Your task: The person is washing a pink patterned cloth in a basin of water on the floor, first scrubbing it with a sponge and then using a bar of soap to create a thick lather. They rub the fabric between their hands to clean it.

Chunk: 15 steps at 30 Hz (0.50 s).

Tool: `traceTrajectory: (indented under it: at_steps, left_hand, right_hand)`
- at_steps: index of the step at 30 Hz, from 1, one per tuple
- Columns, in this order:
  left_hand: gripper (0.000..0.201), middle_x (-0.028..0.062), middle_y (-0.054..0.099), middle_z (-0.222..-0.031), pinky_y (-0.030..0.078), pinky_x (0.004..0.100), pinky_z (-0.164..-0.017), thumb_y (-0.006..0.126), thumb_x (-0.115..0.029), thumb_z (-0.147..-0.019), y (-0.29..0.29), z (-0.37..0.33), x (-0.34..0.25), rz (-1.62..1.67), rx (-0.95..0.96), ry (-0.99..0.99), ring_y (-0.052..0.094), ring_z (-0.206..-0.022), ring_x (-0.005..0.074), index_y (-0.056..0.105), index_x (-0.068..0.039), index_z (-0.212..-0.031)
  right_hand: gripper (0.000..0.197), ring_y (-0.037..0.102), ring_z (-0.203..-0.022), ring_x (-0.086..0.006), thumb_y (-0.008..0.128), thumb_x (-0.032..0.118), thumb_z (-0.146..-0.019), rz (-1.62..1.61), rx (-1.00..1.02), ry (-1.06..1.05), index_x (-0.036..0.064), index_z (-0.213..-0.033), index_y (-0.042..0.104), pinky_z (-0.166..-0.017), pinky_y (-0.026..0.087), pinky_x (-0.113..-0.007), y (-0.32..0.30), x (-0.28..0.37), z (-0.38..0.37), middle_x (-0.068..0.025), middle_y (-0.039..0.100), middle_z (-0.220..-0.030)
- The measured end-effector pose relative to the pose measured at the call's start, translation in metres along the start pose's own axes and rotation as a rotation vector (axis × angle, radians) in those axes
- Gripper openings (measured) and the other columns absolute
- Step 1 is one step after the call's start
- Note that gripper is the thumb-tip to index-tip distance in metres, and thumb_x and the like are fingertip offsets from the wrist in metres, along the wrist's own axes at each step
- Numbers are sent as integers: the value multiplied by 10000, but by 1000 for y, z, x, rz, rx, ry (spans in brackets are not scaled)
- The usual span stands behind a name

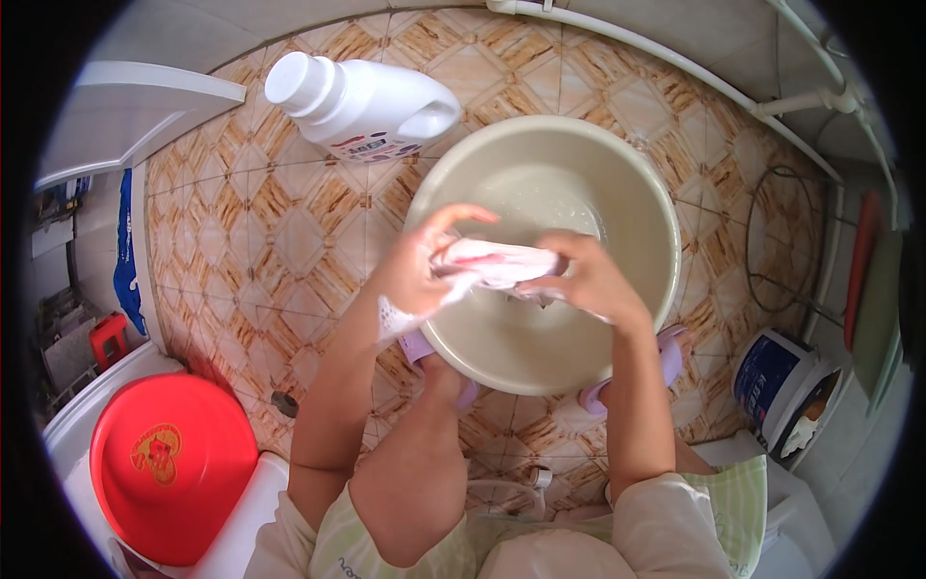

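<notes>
A wet-looking white and pink cloth [502,264] is bunched between my two hands, above a large cream basin [632,227]. My left hand [421,262] grips its left end, with the index finger raised and curved over it. At the other end my right hand [590,278] has its thumb and fingers closed round the fabric. Something white and lacy [394,320], foam or fabric, clings below my left wrist; I cannot tell which. Inside the basin, small bubbles or drops dot the shallow bottom. The fingers are slightly blurred.
A white detergent bottle [381,101] stands beyond the basin, on the left. A red basin [193,463] sits at the lower left. At right are a blue and white bucket [772,381] and white pipes [666,63]. Purple slippers [672,357] flank the cream basin on the tiled floor.
</notes>
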<state>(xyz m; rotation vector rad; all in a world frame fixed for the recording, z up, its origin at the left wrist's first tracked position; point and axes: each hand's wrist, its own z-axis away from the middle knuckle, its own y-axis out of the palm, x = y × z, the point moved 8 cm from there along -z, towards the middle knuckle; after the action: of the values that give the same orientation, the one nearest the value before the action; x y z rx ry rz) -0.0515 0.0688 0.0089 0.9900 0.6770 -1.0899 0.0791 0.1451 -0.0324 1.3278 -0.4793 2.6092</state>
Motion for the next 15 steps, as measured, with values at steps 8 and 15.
traceTrajectory:
  at_steps: [8,15]
  left_hand:
    - [253,49,587,-909,458,249,-808,676,-1,-742,-18,0,4,-200,-106,-75,575,-878,121,589,26,-978]
    - [305,61,550,-839,422,236,-824,655,8,-756,-5,4,-19,-104,-119,129,540,-850,124,371,-70,-675]
  right_hand:
    - [209,477,-638,-145,673,-19,-687,-137,-357,-346,17,-786,492,-654,414,-272,-39,33,42,-55,574,-768]
    - [215,493,-621,-126,616,-81,-645,235,-705,-228,32,-754,470,-606,409,-240,-50,26,52,-42,524,-677]
